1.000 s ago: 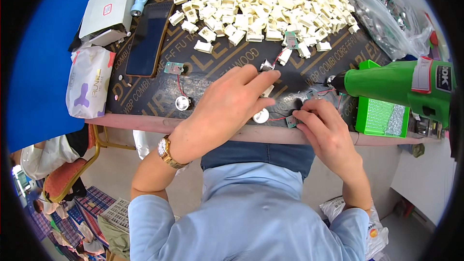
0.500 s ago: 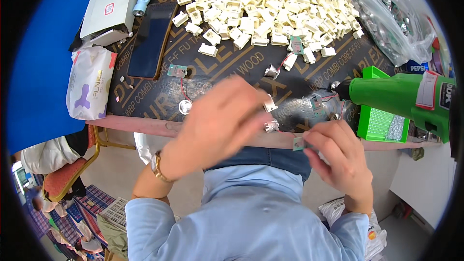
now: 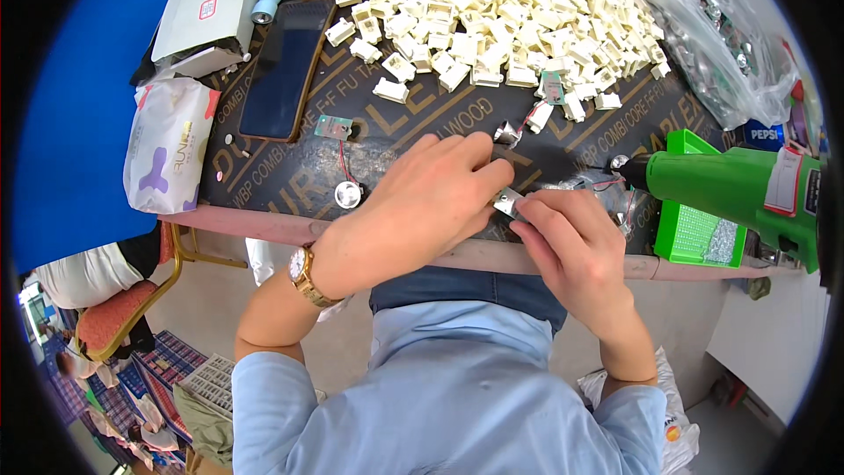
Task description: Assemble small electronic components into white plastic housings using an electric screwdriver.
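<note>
In front of my body, at the table's near edge, both hands come together over a small pale piece [image 3: 507, 202] with dark spots. My left hand [image 3: 431, 198], a gold watch on its wrist, has its fingers bent down onto the left side of the piece. My right hand [image 3: 576, 237] pinches it from the right between thumb and fingers. The fingers hide much of it. Left of my hands lies a green circuit board [image 3: 333, 127], joined by red wires to a round silver reflector [image 3: 348, 194]. Beyond them sit another board [image 3: 552, 88] and a silver reflector [image 3: 507, 133].
Cream plastic housings [image 3: 501, 18] are heaped at the back. On the right, a green gun-shaped tool [image 3: 730, 178] reaches over a green tray [image 3: 686, 233] of small silver parts. A phone [image 3: 286, 70], tissue pack [image 3: 170, 145], white box [image 3: 207, 18] and clear bag [image 3: 703, 26] surround the work area.
My left hand has moved right and closed in on the right hand. My right hand has moved slightly left and up; the green board it pinched no longer shows.
</note>
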A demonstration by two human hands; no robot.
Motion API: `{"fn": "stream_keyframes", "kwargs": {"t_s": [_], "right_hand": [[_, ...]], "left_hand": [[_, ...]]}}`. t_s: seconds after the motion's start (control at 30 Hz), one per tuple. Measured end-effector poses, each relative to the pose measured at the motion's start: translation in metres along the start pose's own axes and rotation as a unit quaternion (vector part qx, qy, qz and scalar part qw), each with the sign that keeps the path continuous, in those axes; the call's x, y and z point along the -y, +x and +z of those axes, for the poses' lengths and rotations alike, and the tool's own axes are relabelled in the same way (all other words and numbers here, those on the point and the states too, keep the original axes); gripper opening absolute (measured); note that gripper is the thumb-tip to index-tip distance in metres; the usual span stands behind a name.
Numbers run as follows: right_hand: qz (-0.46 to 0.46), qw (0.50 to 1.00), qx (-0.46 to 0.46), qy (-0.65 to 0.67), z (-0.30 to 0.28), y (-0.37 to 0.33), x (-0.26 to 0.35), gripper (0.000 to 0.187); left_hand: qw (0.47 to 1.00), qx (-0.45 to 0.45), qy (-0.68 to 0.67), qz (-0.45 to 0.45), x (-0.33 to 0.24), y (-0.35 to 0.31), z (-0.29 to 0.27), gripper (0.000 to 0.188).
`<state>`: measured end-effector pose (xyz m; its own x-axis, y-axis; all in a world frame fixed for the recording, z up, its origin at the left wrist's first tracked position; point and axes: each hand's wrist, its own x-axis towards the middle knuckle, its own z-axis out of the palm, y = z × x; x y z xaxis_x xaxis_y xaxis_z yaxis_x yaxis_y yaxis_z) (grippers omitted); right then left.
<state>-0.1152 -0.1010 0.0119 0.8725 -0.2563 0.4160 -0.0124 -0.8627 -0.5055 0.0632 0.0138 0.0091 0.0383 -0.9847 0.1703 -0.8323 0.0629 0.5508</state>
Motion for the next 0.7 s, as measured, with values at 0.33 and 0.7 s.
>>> {"fn": "stream_keyframes", "kwargs": {"t_s": [0.33, 0.7], "right_hand": [[-0.085, 0.993, 0.030, -0.071, 0.002, -0.002, -0.017, 0.031], [-0.108, 0.990, 0.031, -0.085, 0.007, 0.002, -0.018, 0.029]], "left_hand": [[0.998, -0.051, -0.031, -0.033, -0.001, -0.007, 0.013, 0.030], [0.996, -0.069, -0.040, -0.030, 0.000, -0.008, 0.017, 0.034]]}}
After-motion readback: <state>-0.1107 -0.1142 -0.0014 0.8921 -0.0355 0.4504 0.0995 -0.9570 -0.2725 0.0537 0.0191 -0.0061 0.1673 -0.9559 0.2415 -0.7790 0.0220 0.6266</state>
